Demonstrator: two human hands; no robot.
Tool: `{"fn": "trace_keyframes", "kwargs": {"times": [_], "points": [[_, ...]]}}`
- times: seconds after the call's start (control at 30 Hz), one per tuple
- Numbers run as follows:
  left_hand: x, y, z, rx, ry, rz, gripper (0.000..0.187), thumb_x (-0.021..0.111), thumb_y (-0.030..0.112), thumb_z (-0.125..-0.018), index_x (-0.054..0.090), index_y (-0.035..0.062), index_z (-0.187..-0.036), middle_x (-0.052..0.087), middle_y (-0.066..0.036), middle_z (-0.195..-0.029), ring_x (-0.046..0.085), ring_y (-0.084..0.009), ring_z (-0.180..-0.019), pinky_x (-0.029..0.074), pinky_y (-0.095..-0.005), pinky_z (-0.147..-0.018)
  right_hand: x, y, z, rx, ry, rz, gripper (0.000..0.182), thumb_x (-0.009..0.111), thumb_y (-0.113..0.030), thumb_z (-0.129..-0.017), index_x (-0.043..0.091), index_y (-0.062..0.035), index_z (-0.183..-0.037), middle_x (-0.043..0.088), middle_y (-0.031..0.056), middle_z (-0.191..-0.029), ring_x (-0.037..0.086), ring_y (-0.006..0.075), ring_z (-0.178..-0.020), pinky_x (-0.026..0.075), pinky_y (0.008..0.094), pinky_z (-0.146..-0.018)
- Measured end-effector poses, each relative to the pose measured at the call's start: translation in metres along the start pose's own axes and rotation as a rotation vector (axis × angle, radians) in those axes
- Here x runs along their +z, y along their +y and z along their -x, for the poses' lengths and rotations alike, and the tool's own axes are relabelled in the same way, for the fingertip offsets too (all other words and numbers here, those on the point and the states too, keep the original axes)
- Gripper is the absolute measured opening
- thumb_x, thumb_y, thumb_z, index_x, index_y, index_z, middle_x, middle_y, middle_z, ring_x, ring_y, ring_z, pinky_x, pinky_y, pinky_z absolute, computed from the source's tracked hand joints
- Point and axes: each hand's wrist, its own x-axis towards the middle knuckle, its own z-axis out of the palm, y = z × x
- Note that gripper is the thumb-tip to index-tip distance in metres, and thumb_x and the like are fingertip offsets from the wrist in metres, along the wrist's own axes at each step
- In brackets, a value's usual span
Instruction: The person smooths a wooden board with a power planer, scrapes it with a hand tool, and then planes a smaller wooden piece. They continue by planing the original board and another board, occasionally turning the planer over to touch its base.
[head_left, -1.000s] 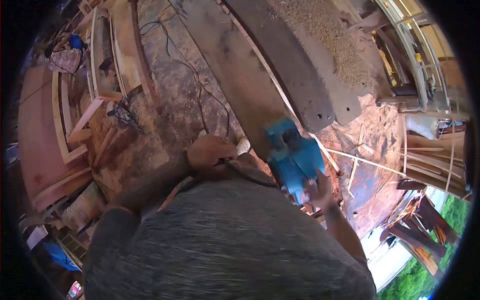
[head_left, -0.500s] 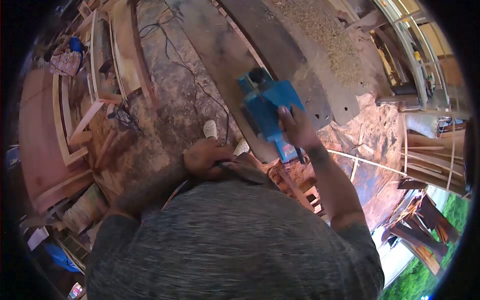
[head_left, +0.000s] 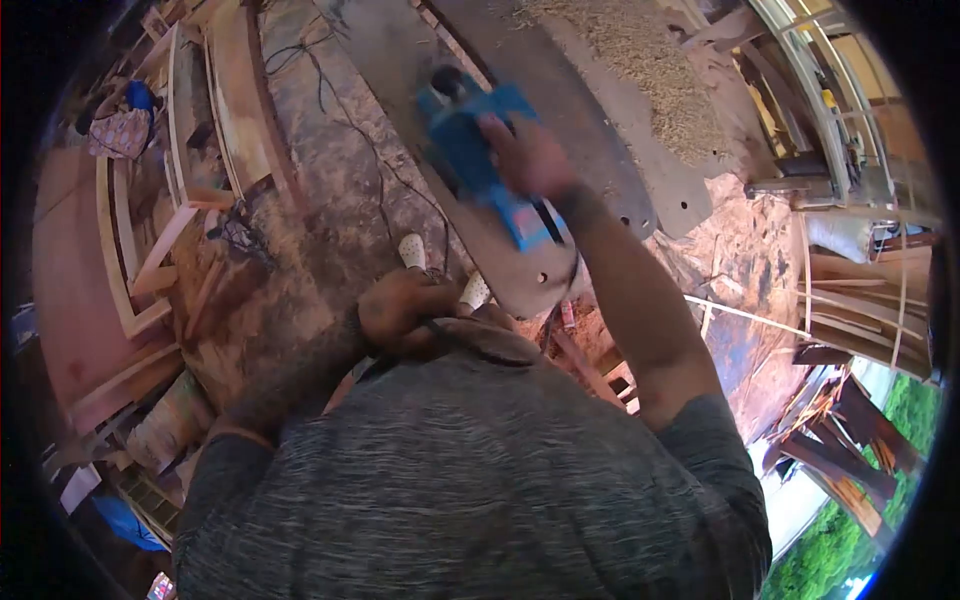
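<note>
My right hand [head_left: 530, 158] is wrapped round the rear handle of a blue power planer [head_left: 470, 150], which rests on a long grey-brown board [head_left: 510, 265]. The planer is slightly blurred, with a dark round knob at its front. A hole shows near the board's close end. My left hand [head_left: 405, 312] is closed at my waist, against the lower edge of my grey shirt [head_left: 470, 450]. What its fingers hold there, if anything, I cannot make out.
More boards [head_left: 620, 130] lie alongside, with wood shavings [head_left: 660, 80] on them. A dark cable [head_left: 375, 150] crosses the dirty floor. Wooden frames [head_left: 125, 250] stand at the left, near a seated person [head_left: 125, 130]. Stacked planks [head_left: 870, 310] are at the right.
My right hand has pushed the planer forward and to the left along the board, uncovering the board's near end. My left hand has stayed at my waist.
</note>
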Motion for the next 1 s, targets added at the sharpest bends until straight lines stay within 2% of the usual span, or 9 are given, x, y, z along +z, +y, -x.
{"fn": "trace_keyframes", "kwargs": {"times": [0.07,0.1,0.23,0.3,0.4,0.7,0.77,0.9,1.0], "points": [[-0.003,0.001,-0.007,0.009,-0.036,-0.064,0.024,0.074,0.036,-0.091,0.072,0.0126,-0.095,0.067,-0.014,-0.08,0.068,-0.0414,-0.075,0.051,-0.0526,-0.067,-0.011,0.025,0.077,-0.216,0.139,0.222,0.046,0.053,-0.048,-0.108,0.062,-0.0039,-0.098,0.064,0.0128,-0.075,0.065,0.0231,-0.066,0.049,0.0423,-0.063],[-0.004,0.001,-0.009,0.012,-0.053,-0.095,0.024,0.074,0.036,-0.091,0.071,0.0127,-0.094,0.067,-0.014,-0.08,0.067,-0.0412,-0.075,0.051,-0.0527,-0.067,-0.025,0.018,0.122,0.075,0.018,0.081,0.043,0.055,-0.044,-0.108,0.063,-0.0014,-0.107,0.065,0.025,-0.093,0.065,0.0376,-0.087,0.05,0.0482,-0.079],[0.009,-0.005,-0.022,0.025,-0.05,-0.171,0.035,0.079,0.044,-0.09,0.065,0.0127,-0.083,0.062,-0.014,-0.075,0.066,-0.0376,-0.072,0.047,-0.0513,-0.062,-0.046,0.089,0.296,0.291,-0.039,-0.122,0.045,0.058,-0.023,-0.106,0.052,0.0108,-0.135,0.069,0.0172,-0.084,0.069,0.0278,-0.072,0.055,0.0402,-0.069],[0.012,-0.007,-0.03,0.057,-0.081,-0.253,0.036,0.081,0.044,-0.088,0.063,0.0132,-0.082,0.062,-0.013,-0.074,0.065,-0.0373,-0.071,0.046,-0.0514,-0.061,-0.036,0.131,0.357,0.123,0.146,-0.122,0.051,0.056,-0.02,-0.105,0.046,0.0152,-0.14,0.068,0.0163,-0.079,0.069,0.0247,-0.066,0.055,0.0385,-0.063],[0.022,-0.011,-0.036,0.125,-0.046,-0.22,0.036,0.082,0.042,-0.087,0.062,0.0133,-0.081,0.061,-0.013,-0.07,0.064,-0.0379,-0.067,0.045,-0.0523,-0.058,-0.036,0.141,0.355,0.002,0.146,-0.115,0.052,0.056,-0.02,-0.105,0.045,0.0187,-0.137,0.068,0.0169,-0.079,0.069,0.025,-0.067,0.055,0.0396,-0.063],[-0.003,-0.013,-0.027,-0.03,-0.059,-0.167,0.024,0.08,0.028,-0.077,0.068,0.0129,-0.092,0.066,-0.014,-0.075,0.067,-0.0393,-0.073,0.05,-0.0537,-0.063,-0.042,0.057,0.19,0.198,0.058,-0.17,0.031,0.055,-0.031,-0.11,0.058,-0.0012,-0.1,0.062,0.0088,-0.071,0.061,0.0184,-0.06,0.05,0.0374,-0.058],[-0.006,-0.019,-0.016,-0.023,-0.04,-0.201,0.025,0.08,0.031,-0.085,0.073,0.0148,-0.102,0.068,-0.015,-0.075,0.068,-0.039,-0.07,0.051,-0.0517,-0.063,-0.041,0.037,0.158,0.229,0.009,-0.231,0.041,0.049,-0.045,-0.111,0.055,-0.0061,-0.101,0.058,0.0049,-0.072,0.055,0.0127,-0.054,0.044,0.0292,-0.049],[-0.012,-0.022,0.004,-0.034,0.053,-0.173,0.026,0.078,0.031,-0.089,0.076,0.0186,-0.112,0.069,-0.016,-0.076,0.07,-0.0391,-0.071,0.053,-0.0509,-0.064,-0.036,0.014,0.092,0.244,-0.005,-0.22,0.04,0.055,-0.04,-0.11,0.058,-0.0032,-0.094,0.061,0.0061,-0.069,0.059,0.0167,-0.057,0.048,0.0364,-0.055],[-0.019,-0.009,0.011,-0.089,0.066,-0.211,0.024,0.077,0.028,-0.09,0.076,0.0179,-0.111,0.069,-0.018,-0.08,0.071,-0.0389,-0.073,0.053,-0.0505,-0.064,-0.024,0.042,0.029,-0.25,0.16,0.218,0.044,0.054,-0.044,-0.11,0.061,-0.0034,-0.095,0.06,0.0061,-0.067,0.059,0.0198,-0.054,0.048,0.039,-0.053]]}}
